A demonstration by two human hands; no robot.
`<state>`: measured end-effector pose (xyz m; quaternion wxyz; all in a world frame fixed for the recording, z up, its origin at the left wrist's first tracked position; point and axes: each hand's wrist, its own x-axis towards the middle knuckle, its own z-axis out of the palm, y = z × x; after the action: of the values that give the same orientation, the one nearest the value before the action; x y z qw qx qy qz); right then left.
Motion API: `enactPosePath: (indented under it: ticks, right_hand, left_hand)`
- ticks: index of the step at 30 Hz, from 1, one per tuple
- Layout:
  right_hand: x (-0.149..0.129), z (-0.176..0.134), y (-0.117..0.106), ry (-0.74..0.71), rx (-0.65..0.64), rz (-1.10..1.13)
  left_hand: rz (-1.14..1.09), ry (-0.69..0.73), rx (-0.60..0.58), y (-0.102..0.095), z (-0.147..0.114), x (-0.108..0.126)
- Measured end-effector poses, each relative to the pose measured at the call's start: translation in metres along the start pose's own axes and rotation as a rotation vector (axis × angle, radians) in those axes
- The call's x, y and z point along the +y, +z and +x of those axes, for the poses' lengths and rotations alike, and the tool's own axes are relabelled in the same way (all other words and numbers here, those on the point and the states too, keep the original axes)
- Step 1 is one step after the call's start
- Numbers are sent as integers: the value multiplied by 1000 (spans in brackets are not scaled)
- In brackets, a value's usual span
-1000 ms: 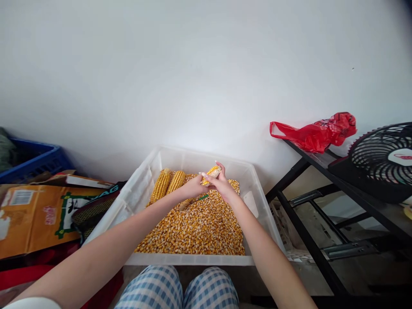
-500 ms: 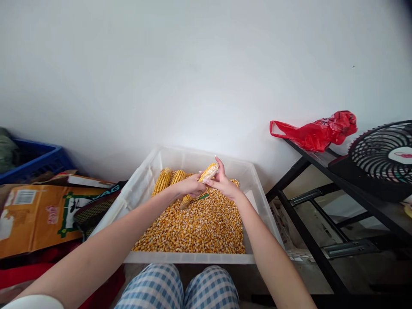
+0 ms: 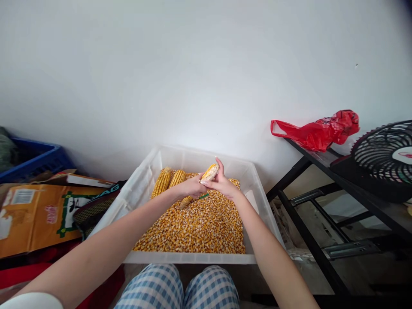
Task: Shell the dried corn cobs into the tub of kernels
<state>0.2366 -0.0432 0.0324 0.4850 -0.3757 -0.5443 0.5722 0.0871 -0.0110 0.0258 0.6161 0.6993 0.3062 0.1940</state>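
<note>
Above the translucent plastic bin (image 3: 189,258) I hold a partly shelled corn cob (image 3: 210,172), tilted up to the right. My right hand (image 3: 223,184) is wrapped round its upper end, thumb across the front and index finger raised behind. My left hand (image 3: 192,187) closes on its lower end, fingers curled. Loose corn kernels (image 3: 199,227) fill the bin. Two full yellow cobs (image 3: 162,183) lean at the bin's back left, and another cob (image 3: 186,201) lies partly hidden under my left hand. Beside it a thin tool with a green handle (image 3: 204,196) rests on the kernels.
At the right stands a black metal-framed table (image 3: 296,219) with a red plastic bag (image 3: 322,132) and a black fan (image 3: 386,156) on it. To the left are an orange cardboard box (image 3: 41,219), a black mesh bag (image 3: 93,210) and a blue crate (image 3: 41,159). A white wall rises behind.
My left hand has shifted slightly on the lower part of the cob. The right hand keeps its hold, and the view has moved a little.
</note>
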Motion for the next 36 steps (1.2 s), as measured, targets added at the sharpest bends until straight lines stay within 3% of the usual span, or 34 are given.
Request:
enactPosePath:
  ticks: [5,11,16,21,27,30,34,36]
  right_hand:
    - [-4,-1,1,23,-13,129]
    - [6,15,-2,-33,211,281]
    - [6,19,-5,-47,260,230]
    - [-2,13,-1,-96,182,206]
    - [-7,9,2,-118,173,194]
    - [-8,7,4,-113,160,188]
    - [-11,4,7,-126,101,204]
    - [-13,3,8,-125,67,219]
  left_hand:
    - [64,2,71,-1,1,1]
    - [539,181,311,-4,5,-3]
    - [627,308,344,-9,3,1]
    - [674,191,383,-13,3,6]
    - [842,149,567,-17,4,4]
    - [732,161,487,-19,4,6]
    - [367,52,71,-22,-2,14]
    - [188,-6,-63,-22,-5,17]
